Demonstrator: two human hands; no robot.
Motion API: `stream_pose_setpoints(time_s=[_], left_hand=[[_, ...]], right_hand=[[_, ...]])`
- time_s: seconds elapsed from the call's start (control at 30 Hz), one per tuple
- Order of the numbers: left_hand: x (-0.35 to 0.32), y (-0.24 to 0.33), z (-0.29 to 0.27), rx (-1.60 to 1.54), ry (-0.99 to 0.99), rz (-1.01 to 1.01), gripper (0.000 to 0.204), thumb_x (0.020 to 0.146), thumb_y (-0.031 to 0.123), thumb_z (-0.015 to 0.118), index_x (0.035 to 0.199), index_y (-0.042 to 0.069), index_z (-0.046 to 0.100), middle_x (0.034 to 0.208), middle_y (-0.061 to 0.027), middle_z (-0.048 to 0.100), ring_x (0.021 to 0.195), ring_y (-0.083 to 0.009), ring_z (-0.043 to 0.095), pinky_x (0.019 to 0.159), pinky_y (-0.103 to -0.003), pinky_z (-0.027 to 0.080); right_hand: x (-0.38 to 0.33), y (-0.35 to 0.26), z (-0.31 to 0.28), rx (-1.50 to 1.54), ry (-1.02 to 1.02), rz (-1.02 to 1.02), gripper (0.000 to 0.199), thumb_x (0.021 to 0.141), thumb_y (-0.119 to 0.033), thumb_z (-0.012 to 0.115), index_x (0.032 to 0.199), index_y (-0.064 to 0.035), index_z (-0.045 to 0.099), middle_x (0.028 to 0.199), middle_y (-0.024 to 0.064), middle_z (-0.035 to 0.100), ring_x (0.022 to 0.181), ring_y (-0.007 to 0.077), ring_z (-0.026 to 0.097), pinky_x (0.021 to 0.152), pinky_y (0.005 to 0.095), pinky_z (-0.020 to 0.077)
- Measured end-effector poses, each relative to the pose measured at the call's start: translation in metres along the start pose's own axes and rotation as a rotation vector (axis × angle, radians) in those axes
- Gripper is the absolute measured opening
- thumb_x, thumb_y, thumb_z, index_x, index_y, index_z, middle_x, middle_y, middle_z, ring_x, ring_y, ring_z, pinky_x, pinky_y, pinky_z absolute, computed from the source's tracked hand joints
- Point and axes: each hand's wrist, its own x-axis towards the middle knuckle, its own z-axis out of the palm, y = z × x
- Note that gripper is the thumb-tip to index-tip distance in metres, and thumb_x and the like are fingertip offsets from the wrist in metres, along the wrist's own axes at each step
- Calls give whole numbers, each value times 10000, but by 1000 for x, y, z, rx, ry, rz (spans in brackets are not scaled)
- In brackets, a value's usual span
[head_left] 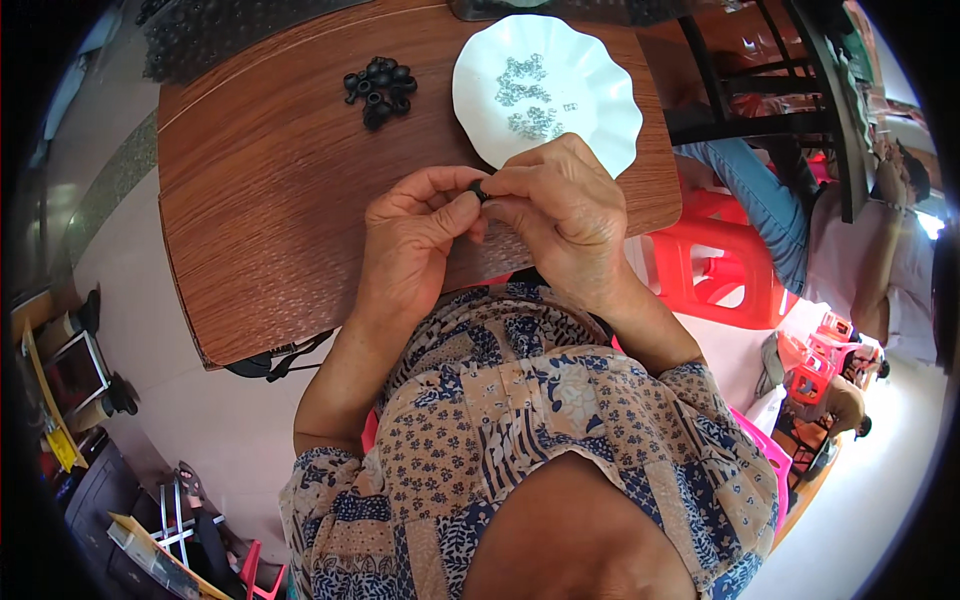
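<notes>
Close together over the table's near edge, both my hands pinch one small round black part [479,190]. My left hand [420,225] grips it between thumb and forefinger from the left. From the right, my right hand [570,215] has its fingertips closed on the same part, which they mostly cover. Beyond my left hand lies a small heap of black rounded parts [380,88], some with a hole showing. A white plate with a wavy rim [615,115] sits past my right hand and holds many tiny clear or silvery pieces [525,80], too small to name.
The brown wood-grain table [260,220] spans the space before me. A bag of black parts [230,40] lies at its far left edge. Red plastic stools [715,265] stand to the right, near a seated person in jeans [755,195] at another table.
</notes>
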Motion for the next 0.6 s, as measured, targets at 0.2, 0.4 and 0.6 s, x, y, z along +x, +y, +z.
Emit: stream_pose_setpoints(time_s=[0.2, 0.4, 0.6], left_hand=[[0, 0, 0, -130, -44, -18, 194, 853, 16, 617, 1037, -44, 618, 875, -87, 647, 714, -140, 594, 667, -242, 486], [-2, 3, -5, -102, -34, -40, 206, 890, 78, 584, 1065, -28, 602, 910, -77, 629, 762, -142, 556, 719, -276, 459], [-3, 12, -12, -50, -2, 34, 216, 881, 79, 597, 1068, -30, 601, 900, -75, 625, 764, -144, 551, 718, -280, 456]], right_hand=[[1, -5, 5, -32, 72, -90, 231, 614, 78, 704, 817, -25, 662, 774, 61, 616, 724, 203, 540, 629, 282, 428], [4, -9, 9, -91, 50, -113, 274, 609, 96, 693, 858, -10, 652, 796, 68, 604, 722, 208, 525, 620, 287, 422], [7, -7, 23, -93, 56, -218, 294, 571, 58, 671, 859, -4, 664, 810, 61, 583, 745, 223, 502, 607, 321, 417]])
